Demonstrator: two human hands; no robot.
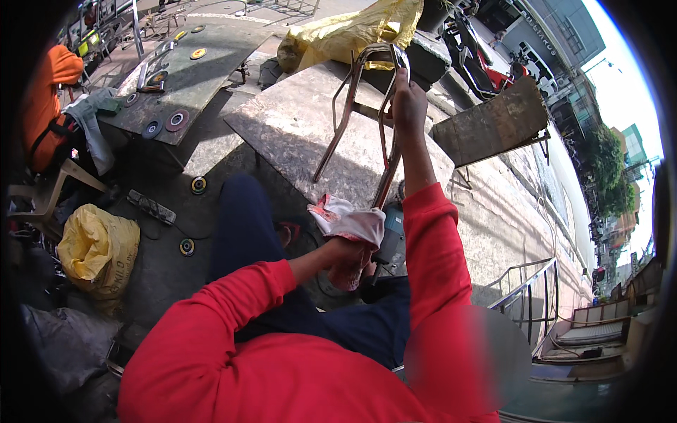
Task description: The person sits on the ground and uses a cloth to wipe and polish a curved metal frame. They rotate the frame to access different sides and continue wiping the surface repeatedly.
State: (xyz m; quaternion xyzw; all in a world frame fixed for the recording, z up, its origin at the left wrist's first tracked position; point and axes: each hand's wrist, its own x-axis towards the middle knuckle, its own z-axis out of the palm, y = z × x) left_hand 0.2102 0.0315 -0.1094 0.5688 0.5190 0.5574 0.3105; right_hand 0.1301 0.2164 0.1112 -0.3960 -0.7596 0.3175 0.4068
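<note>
A bent, shiny metal tube frame (387,182) stands over the work table (282,120) in front of me. My right hand (409,106) is wrapped round its upper bend. Down by the frame's near end, my left hand (344,249) is closed on a white cloth (360,224) with red stains. The cloth lies against the lower tube end and covers part of my fingers. Beside it, partly hidden, is a teal power tool (395,229) with a dark handle.
Several grinding discs (176,120) lie on the left table (218,53). More discs (187,247) and a power strip (151,206) with a cord are on the floor. A yellow sack (99,247) stands left. A person in orange (53,106) sits nearby. A metal railing (529,292) is right.
</note>
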